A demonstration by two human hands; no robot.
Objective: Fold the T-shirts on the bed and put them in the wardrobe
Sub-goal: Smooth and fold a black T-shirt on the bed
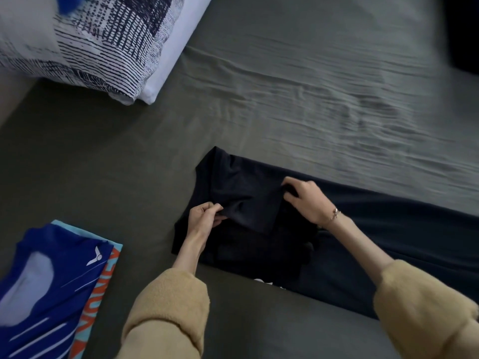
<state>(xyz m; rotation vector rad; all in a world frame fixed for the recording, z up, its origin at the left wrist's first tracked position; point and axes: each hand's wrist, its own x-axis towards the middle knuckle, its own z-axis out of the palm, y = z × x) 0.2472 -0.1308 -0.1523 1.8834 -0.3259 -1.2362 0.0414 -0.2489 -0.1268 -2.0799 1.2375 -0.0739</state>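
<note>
1. Two garments in play on one wide bed (pixel 311 99): grey-green sheet, rumpled toward the far side, smoother near the viewer.
2. Lying long across the near right of the bed, reaching from mid-frame to the right edge: dark T-shirt (pixel 375 229), flattened into a strip with both sides apparently already turned in.
3. Resting at the bed's near left corner, well apart from the dark one: blue T-shirt (pixel 46 294), seemingly folded, on top of a lighter printed piece whose kind cannot be told.
4. Sitting at the far left: patterned pillow (pixel 103 47), clear of the work.
5. Pinching the sleeve flap (pixel 243 200) at its near corner with curled fingers and thumb: left hand (pixel 204 218).
6. Curled over the flap's other edge, fingertips pressing or pinching the cloth there: right hand (pixel 305 200), bracelet at the wrist.
7. Step in hand, by judgement: laying the sleeve flat inside the strip's outline, mid-fold.
8. Called for next, probably: smoothing the flap down, then doubling the long strip end to end, stacking with the blue one and carrying to the wardrobe, which is out of view.
</note>
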